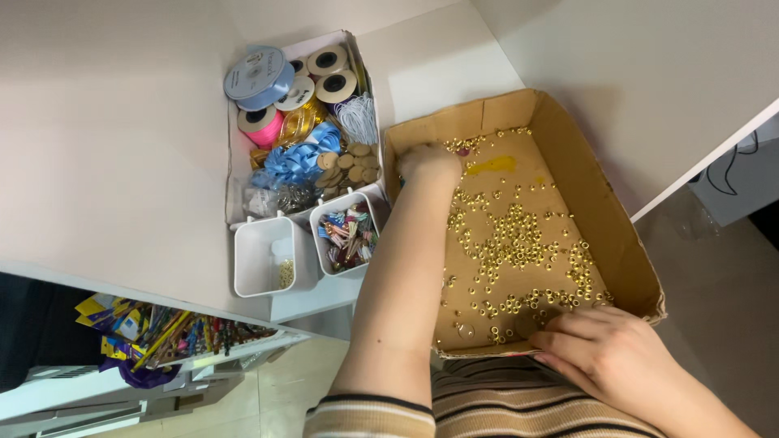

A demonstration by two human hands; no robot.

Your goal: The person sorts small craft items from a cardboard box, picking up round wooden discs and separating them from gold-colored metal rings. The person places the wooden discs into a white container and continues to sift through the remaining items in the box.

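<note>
Here the left hand (428,161) reaches far into the cardboard tray (604,203), up to its far left corner, and it rests there on the tray floor among the small golden rings (519,243); the fingers are curled under the hand, so I cannot tell if they pinch a ring or not. The right hand (604,350) lies at the near edge of the tray, close to its near right corner, with the fingers held together and bent, the tips touching the rings at that edge; I cannot see if something is between them. The golden rings are spread over most of the tray floor, more dense in the middle and along the near edge, and a yellow stain (492,165) is near the far side. Just beside the tray, to its left on the white table (114,162), stands a white box (235,182) with ribbon spools (260,77), a blue bow (296,161) and round wooden discs (350,165). In front of this box are two small white cups: the left cup (264,255) holds a few golden pieces, the right cup (346,235) holds colourful small items. Under the near edge of the table an open drawer (170,328) shows many colourful things.
</note>
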